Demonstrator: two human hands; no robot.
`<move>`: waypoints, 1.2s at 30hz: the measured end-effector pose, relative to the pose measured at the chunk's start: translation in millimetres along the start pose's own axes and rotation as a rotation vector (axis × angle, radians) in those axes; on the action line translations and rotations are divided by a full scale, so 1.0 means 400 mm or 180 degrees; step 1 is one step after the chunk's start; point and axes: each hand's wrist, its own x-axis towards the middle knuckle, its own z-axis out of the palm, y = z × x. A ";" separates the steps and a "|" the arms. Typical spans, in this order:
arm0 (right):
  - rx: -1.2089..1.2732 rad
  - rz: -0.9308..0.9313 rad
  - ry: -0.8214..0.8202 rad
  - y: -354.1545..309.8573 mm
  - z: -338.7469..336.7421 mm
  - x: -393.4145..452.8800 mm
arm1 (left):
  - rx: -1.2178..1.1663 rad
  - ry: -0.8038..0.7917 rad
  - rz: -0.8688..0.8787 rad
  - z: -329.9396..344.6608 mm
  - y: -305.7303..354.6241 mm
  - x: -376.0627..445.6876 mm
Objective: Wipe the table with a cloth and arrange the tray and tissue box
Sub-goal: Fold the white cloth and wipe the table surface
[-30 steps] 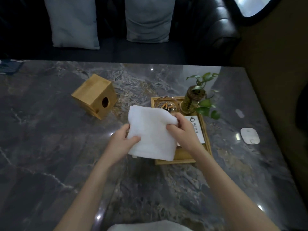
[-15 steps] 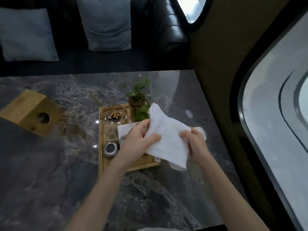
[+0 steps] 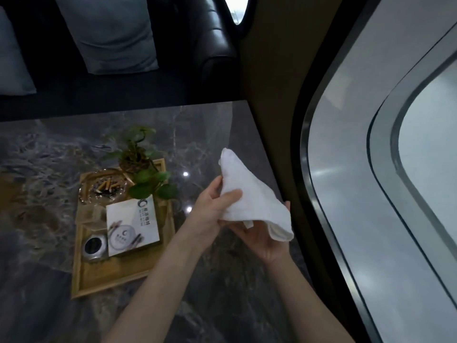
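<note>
A folded white cloth (image 3: 249, 196) is held above the right part of the dark marble table (image 3: 205, 144). My left hand (image 3: 212, 209) pinches its left edge from above. Underneath it, my right hand (image 3: 262, 238) lies palm up and grips its lower fold. The wooden tray (image 3: 111, 273) rests on the table left of my hands. It carries a glass ashtray (image 3: 103, 186) with cigarette butts, a small potted plant (image 3: 141, 164), a white card (image 3: 131, 224) and a small metal tin (image 3: 94, 246). The tissue box is out of view.
The table's right edge meets a brown wall (image 3: 272, 95) with a large curved window (image 3: 395, 169). Behind the table stands a dark leather sofa (image 3: 210, 45) with grey cushions (image 3: 108, 33).
The view has swung right, so the wooden tissue box has left the frame. Both hands have carried the cloth right, off the tray, and my right hand now lies under it.
</note>
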 end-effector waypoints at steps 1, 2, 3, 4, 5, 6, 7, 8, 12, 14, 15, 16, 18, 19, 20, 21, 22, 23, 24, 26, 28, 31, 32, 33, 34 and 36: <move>0.0031 -0.0028 0.0036 -0.015 0.000 0.005 | 0.0097 0.0006 -0.0052 -0.003 -0.010 0.010; -0.0004 -0.0013 0.0158 -0.033 0.007 0.009 | 0.0238 0.0043 -0.0116 -0.010 -0.020 0.019; -0.0133 0.0009 0.0329 -0.050 0.012 0.013 | 0.0417 0.0112 -0.0169 -0.020 -0.032 0.028; -0.0329 0.0024 0.0524 -0.067 0.014 0.018 | 0.0613 0.0222 -0.0200 -0.031 -0.043 0.036; -0.0510 0.0037 0.0714 -0.084 0.019 0.023 | 0.0813 0.0362 -0.0207 -0.042 -0.056 0.047; -0.0625 0.0092 0.0865 -0.100 0.025 0.029 | 0.0998 0.0504 -0.0200 -0.050 -0.067 0.057; -0.0684 0.0129 0.0996 -0.112 0.034 0.037 | 0.1177 0.0652 -0.0183 -0.055 -0.076 0.068; -0.0729 0.0142 0.1088 -0.123 0.038 0.046 | 0.1327 0.0785 -0.0159 -0.058 -0.083 0.079; -0.0837 -0.0081 0.0948 -0.169 0.079 0.064 | 0.2427 0.1266 0.0028 -0.077 -0.118 0.111; -0.1187 -0.0326 0.0921 -0.192 0.106 0.075 | 0.3548 0.1434 0.0321 -0.110 -0.141 0.117; -0.1491 -0.0440 0.1040 -0.201 0.121 0.081 | 0.4116 0.1453 0.0442 -0.133 -0.152 0.120; -0.1965 -0.0625 0.1178 -0.209 0.128 0.094 | 0.4601 0.1422 0.0508 -0.155 -0.162 0.121; -0.3107 -0.0945 0.1324 -0.211 0.137 0.122 | 0.5277 0.1234 0.0493 -0.197 -0.180 0.128; -0.3588 -0.1092 0.1310 -0.207 0.138 0.140 | 0.5473 0.1121 0.0441 -0.212 -0.187 0.132; -0.4014 -0.1241 0.1269 -0.202 0.127 0.161 | 0.5609 0.1027 0.0387 -0.222 -0.194 0.136; -0.4424 -0.1357 0.1213 -0.197 0.114 0.187 | 0.5707 0.0958 0.0335 -0.227 -0.199 0.143; -0.4793 -0.1441 0.1114 -0.189 0.094 0.218 | 0.5752 0.0916 0.0283 -0.229 -0.204 0.151; -0.5067 -0.1419 0.1020 -0.178 0.077 0.246 | 0.5747 0.0903 0.0230 -0.229 -0.208 0.160; -0.5203 -0.1296 0.0943 -0.163 0.065 0.272 | 0.5719 0.0914 0.0173 -0.230 -0.212 0.168; -0.5068 -0.0918 0.0807 -0.126 0.044 0.309 | 0.5655 0.0949 0.0083 -0.237 -0.224 0.181; -0.5299 -0.0705 0.0775 -0.090 0.017 0.335 | 0.5589 0.0943 0.0045 -0.246 -0.236 0.186; -0.6899 -0.0473 0.0530 -0.051 -0.019 0.355 | 0.5503 0.0914 0.0075 -0.255 -0.244 0.186; -0.7329 -0.0497 0.0426 -0.044 -0.030 0.361 | 0.5485 0.0917 0.0099 -0.257 -0.245 0.186; -0.7604 -0.0518 0.0351 -0.040 -0.036 0.363 | 0.5477 0.0925 0.0128 -0.257 -0.246 0.186; -0.7734 -0.0513 0.0314 -0.038 -0.043 0.368 | 0.5472 0.0940 0.0161 -0.257 -0.248 0.186; -0.7707 -0.0620 0.0436 -0.037 -0.047 0.371 | 0.5450 0.0994 0.0223 -0.258 -0.253 0.185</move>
